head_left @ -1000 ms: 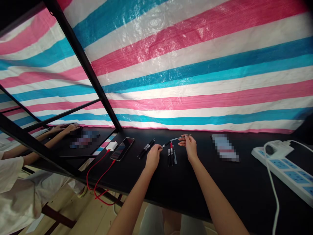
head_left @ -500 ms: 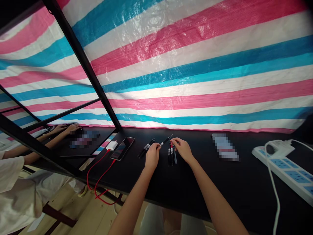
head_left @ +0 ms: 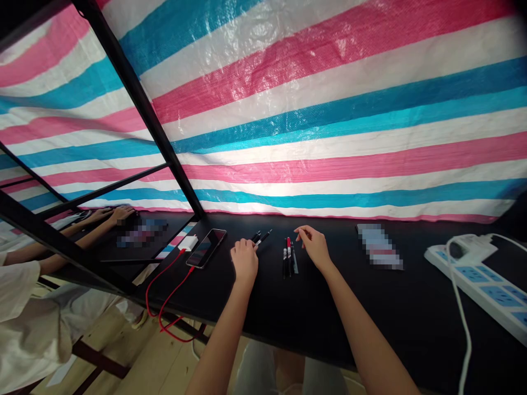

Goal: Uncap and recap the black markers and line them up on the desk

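- Since the earlier frames, the left hand (head_left: 246,260) has moved leftward with its pen (head_left: 264,238), and the right hand (head_left: 315,247) has drawn a little to the right of the middle row.
- Left hand, just below centre: fingers closed on the pen, which juts from the fingertips toward the upper right, its tip clear of the row.
- Dark pens (head_left: 256,236) lie under and just beyond that hand, partly hidden by it; whether the held pen touches them, I cannot tell.
- Right hand, right of centre: fingers curled, with no object visible between them; I cannot tell whether thumb and forefinger meet.
- Between the hands, near the right fingertips, sits a row of slim pens and parts (head_left: 289,258), one with a red section, side by side on the black desk (head_left: 313,307).
- Left of the left hand: a phone (head_left: 206,248) with a red cable (head_left: 191,270), and a white charger (head_left: 189,243) beside it.
- Right side of the frame: a pixelated item (head_left: 379,247), then a white power strip (head_left: 473,280) at the edge.
- Far left: a co-worker's hands (head_left: 121,213), beyond a black post (head_left: 142,109).
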Available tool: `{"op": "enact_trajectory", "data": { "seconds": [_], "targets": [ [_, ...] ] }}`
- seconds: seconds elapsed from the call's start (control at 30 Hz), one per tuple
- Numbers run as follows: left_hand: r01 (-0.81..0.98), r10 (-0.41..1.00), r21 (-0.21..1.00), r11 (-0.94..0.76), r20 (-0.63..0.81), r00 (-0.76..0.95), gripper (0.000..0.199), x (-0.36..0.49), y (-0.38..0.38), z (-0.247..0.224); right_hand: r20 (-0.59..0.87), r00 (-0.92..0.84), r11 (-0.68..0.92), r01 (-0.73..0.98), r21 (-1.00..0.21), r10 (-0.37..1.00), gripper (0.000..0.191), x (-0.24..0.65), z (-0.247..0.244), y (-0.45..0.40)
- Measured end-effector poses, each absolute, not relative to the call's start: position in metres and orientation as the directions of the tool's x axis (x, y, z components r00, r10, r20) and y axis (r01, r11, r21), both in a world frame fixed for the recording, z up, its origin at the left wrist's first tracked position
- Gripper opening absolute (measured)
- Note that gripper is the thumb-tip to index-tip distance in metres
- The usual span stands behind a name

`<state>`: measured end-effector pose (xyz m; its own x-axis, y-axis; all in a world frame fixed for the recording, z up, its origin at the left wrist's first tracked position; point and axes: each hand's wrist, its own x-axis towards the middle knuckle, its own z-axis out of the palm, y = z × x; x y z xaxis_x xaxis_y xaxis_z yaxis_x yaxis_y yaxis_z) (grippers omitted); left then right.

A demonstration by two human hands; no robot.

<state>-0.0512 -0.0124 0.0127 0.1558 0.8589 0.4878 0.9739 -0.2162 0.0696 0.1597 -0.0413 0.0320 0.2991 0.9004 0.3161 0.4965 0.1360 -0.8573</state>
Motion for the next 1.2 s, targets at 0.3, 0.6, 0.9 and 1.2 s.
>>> {"op": "enact_trajectory", "data": {
  "seconds": [0.3, 0.6, 0.9, 1.2],
  "targets": [
    [0.992, 0.893, -0.012, -0.122, 0.435, 0.116, 0.011, -0.062, -0.008, 0.008, 0.308, 0.289, 0.122, 0.519, -0.846, 0.907, 0.029, 0.160, 0.032, -0.041],
    [0.997, 0.896, -0.027, -0.077, 0.437, 0.081, 0.015, -0.061, -0.010, 0.011, 0.306, 0.234, 0.115, 0.591, -0.799, 0.923, 0.028, 0.155, 0.032, -0.043],
    [0.995, 0.856, -0.023, -0.096, 0.508, 0.094, 0.016, -0.053, -0.017, 0.016, 0.189, 0.192, -0.068, 0.852, -0.519, 0.963, 0.025, 0.154, 0.028, -0.046],
    [0.871, 0.805, 0.145, -0.469, 0.476, 0.354, 0.019, -0.041, -0.019, 0.019, 0.110, 0.099, -0.048, 0.918, -0.393, 0.989, 0.017, 0.150, 0.018, -0.044]
  ]
}}
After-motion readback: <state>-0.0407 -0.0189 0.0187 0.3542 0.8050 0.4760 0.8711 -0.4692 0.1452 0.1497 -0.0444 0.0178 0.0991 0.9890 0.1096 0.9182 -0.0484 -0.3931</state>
